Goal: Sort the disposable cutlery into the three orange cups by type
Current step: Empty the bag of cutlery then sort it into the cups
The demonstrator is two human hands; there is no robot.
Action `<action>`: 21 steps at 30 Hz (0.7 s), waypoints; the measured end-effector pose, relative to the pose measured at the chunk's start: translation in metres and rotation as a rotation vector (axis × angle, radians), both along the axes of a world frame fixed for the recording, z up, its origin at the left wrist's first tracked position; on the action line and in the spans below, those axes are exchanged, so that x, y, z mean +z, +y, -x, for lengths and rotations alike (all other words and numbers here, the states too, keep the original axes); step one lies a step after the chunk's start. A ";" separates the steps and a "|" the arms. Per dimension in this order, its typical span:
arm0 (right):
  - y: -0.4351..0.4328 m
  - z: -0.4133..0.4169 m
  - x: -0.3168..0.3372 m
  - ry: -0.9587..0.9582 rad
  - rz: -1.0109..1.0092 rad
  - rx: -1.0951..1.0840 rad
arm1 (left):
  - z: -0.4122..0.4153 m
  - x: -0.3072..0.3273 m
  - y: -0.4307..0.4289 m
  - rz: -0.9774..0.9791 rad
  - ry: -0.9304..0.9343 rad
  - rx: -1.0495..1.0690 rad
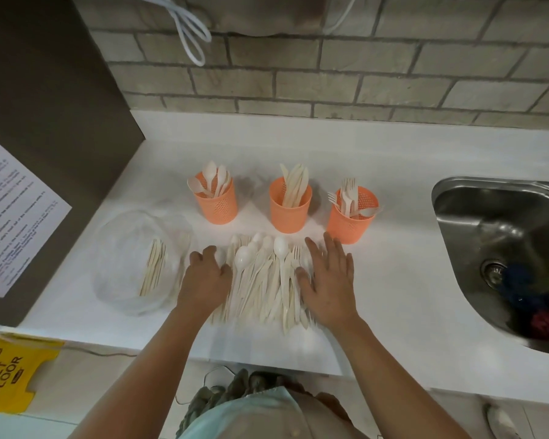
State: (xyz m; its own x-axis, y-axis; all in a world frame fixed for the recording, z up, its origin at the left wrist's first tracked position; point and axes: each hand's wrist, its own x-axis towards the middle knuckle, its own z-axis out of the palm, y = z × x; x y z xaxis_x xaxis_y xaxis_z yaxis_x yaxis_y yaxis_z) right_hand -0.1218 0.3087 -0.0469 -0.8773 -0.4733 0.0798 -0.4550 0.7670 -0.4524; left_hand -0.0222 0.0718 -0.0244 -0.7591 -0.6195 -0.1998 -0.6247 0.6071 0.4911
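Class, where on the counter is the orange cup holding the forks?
In the head view, the fork cup is the rightmost of the three, between the knife cup and the sink, just beyond the right hand.

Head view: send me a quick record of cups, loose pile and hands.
left cup: spoons
middle cup: knives
right cup: forks
loose pile: mixed cutlery on counter, in front of the cups
left hand: fingers curled at pile's left edge; grip unclear
right hand: flat, fingers spread on pile's right edge
clear bag: left of pile, holds sticks
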 end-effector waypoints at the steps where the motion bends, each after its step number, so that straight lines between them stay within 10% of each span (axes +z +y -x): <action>1: -0.002 0.001 -0.001 -0.004 -0.025 0.010 | 0.000 0.001 -0.001 -0.009 0.006 -0.010; 21: -0.063 -0.061 0.076 0.123 0.546 0.150 | -0.069 0.076 -0.033 0.061 0.475 0.151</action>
State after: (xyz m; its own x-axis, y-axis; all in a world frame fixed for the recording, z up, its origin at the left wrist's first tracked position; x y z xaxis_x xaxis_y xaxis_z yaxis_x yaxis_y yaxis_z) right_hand -0.0603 0.2460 0.0290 -0.7726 -0.4533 0.4444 -0.6150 0.3607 -0.7012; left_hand 0.0467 0.0391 0.0515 -0.6583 -0.7295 0.1860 -0.4242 0.5636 0.7088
